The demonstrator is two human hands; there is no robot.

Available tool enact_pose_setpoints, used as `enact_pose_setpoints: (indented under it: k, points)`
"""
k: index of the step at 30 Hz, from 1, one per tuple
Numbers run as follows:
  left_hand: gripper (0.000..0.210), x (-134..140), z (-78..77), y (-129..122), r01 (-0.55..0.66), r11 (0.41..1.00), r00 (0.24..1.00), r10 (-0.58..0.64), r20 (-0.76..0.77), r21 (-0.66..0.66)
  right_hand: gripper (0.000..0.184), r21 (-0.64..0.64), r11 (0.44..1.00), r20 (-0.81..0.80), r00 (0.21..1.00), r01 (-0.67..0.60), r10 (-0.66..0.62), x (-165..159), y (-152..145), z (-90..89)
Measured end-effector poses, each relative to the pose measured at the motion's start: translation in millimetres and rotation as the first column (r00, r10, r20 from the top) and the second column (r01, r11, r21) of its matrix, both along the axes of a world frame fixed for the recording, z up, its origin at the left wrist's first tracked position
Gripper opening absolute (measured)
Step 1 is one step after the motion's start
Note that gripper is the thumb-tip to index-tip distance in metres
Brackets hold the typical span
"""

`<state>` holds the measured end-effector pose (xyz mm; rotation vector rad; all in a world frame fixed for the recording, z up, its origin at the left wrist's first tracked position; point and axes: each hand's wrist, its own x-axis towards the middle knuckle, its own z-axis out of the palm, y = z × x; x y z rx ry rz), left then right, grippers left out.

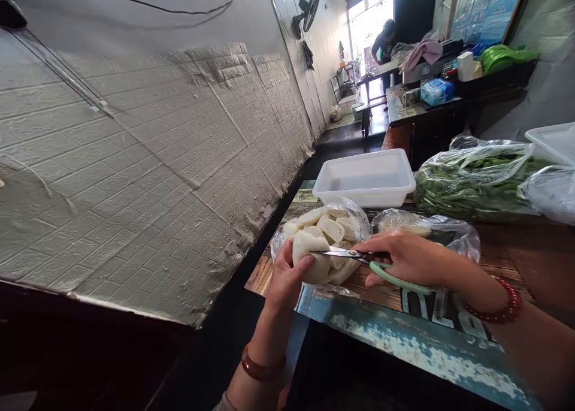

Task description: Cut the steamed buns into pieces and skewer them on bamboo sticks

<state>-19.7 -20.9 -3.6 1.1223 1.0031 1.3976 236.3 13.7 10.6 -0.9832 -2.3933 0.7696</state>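
Note:
My left hand (286, 277) is closed around a smooth white steamed bun (313, 266), thumb across its front. In my right hand (398, 258) is a pair of scissors (381, 270) with pale green handles. Their metal blades point left and touch the bun, the tips at or in its upper side; how deep they go I cannot tell. Just behind the bun lies a clear plastic bag (359, 216) full of white bun pieces (331, 228), some with flat cut faces. Beyond my right hand, another clear bag (465, 238) holds something pale, partly hidden.
A white plastic tub (365, 192) stands at the table's back. Right of it is a large bag of green vegetables (476, 180). The wood-patterned tabletop (260, 276) ends near a brick-patterned wall (157, 189) on the left. Another person (384, 48) stands far back near a bright doorway.

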Motion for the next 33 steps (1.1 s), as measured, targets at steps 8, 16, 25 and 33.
enact_pose_setpoints:
  k: [8,16,25,33]
  points:
    - [0.05,-5,-2.3,2,0.018,1.0,0.999,-0.019,0.032,0.021,0.03,-0.029,0.998,-0.052,0.998,-0.049,0.047,-2,2,-3.0]
    - [0.053,-9,-3.4,3,0.028,1.0,0.998,-0.028,0.057,0.006,0.029,-0.102,0.993,-0.035,0.997,-0.066,0.063,-7,1,-1.9]
    - [0.052,-11,-1.5,0,0.024,0.999,0.996,-0.027,0.088,0.034,0.072,-0.113,0.993,0.081,0.997,0.026,-0.017,-6,2,-6.9]
    - [0.052,-11,-1.9,1,0.009,0.999,0.998,-0.012,0.061,0.042,0.074,-0.178,0.983,-0.004,0.999,-0.044,0.044,-2,9,-14.3]
